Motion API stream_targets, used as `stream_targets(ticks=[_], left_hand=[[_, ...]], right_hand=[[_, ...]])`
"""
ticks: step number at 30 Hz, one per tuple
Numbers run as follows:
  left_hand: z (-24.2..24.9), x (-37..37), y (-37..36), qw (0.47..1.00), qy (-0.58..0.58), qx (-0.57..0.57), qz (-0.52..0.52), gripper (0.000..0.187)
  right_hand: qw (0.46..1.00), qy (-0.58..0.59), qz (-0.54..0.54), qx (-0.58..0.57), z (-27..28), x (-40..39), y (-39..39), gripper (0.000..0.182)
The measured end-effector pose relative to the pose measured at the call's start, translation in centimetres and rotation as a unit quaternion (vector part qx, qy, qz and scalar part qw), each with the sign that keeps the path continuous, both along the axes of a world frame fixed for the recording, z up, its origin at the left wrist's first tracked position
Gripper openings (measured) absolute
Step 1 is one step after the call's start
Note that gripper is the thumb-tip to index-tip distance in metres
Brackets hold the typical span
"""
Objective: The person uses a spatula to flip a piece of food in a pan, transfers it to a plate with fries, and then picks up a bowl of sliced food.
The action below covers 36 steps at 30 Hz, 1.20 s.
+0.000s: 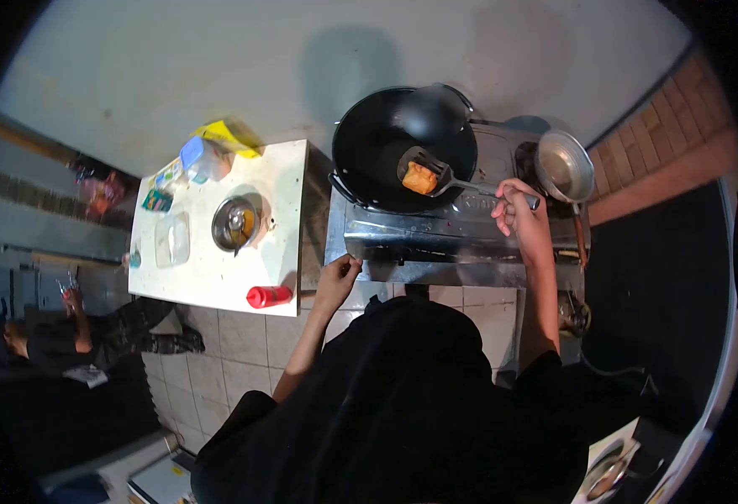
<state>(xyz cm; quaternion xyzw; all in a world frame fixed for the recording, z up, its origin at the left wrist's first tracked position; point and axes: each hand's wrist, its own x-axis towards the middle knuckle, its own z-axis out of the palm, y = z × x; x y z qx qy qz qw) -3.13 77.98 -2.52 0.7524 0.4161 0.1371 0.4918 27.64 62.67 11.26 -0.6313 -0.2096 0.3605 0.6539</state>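
My right hand (519, 207) is closed around the grey handle of a turner (470, 186). Its slotted head lies over a black wok (361, 126), carrying a golden-brown fried piece (419, 178). A blurry pale patch, perhaps steam or a smudge, covers the wok's far right part. The wok rests on the left side of a metal gas stove (436, 231). Near the stove's front left corner, my left hand (340, 280) is loosely closed, and nothing shows between its fingers.
Right of the wok stands a metal saucepan (564, 168). The white table (209, 290) at left holds a steel bowl (236, 223), clear container (172, 238), blue-lidded tub (203, 160), yellow packet (226, 137) and red bottle (269, 296). Another person (83, 336) is at far left.
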Motion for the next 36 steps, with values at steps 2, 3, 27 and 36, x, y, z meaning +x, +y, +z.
stream_targets(ticks=[2,3,27,36], left_hand=[[0.7,-0.4,0.8,0.999,0.003,0.000,-0.036,0.033],[0.8,-0.6,1.2,0.998,0.011,-0.001,-0.055,0.032],[3.8,4.3,-14.0,0.883,-0.088,-0.040,-0.460,0.031],[4.0,4.4,-32.0,0.824,-0.116,-0.059,-0.551,0.030]], right_hand=[[0.999,-0.003,-0.037,0.012,1.0,-1.6,-1.0,0.018],[0.998,-0.006,-0.057,0.010,1.6,-2.4,-1.6,0.018],[0.912,-0.038,-0.409,-0.001,5.2,-21.8,-31.7,0.019],[0.867,-0.045,-0.495,-0.044,6.3,-29.8,-51.2,0.020]])
